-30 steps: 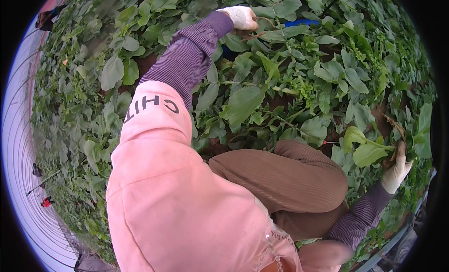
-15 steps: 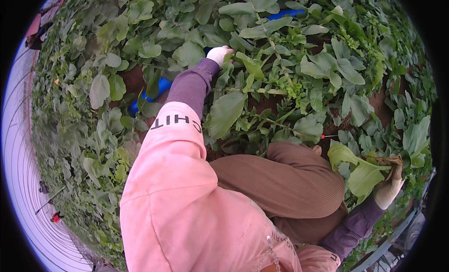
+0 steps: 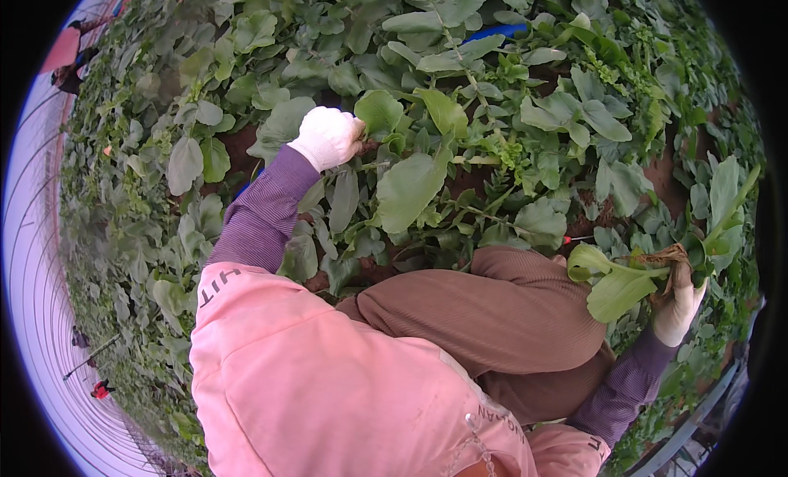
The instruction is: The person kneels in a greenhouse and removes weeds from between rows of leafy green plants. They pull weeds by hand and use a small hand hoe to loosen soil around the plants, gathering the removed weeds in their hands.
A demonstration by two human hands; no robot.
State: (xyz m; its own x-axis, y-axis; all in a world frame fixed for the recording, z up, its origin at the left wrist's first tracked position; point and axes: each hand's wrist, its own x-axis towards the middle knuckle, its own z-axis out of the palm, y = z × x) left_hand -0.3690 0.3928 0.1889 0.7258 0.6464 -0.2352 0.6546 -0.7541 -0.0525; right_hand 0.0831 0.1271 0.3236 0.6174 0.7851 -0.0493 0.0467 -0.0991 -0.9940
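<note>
Gripping a leaf stalk (image 3: 373,132) at 11 o'clock, left hand (image 3: 327,137) may snap it; right hand (image 3: 678,309) clamps pulled plant (image 3: 624,280) at 3, roots could slip.

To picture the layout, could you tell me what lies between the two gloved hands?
In the head view, leafy plants and the brown-trousered knee lie between left hand and right hand.
</note>
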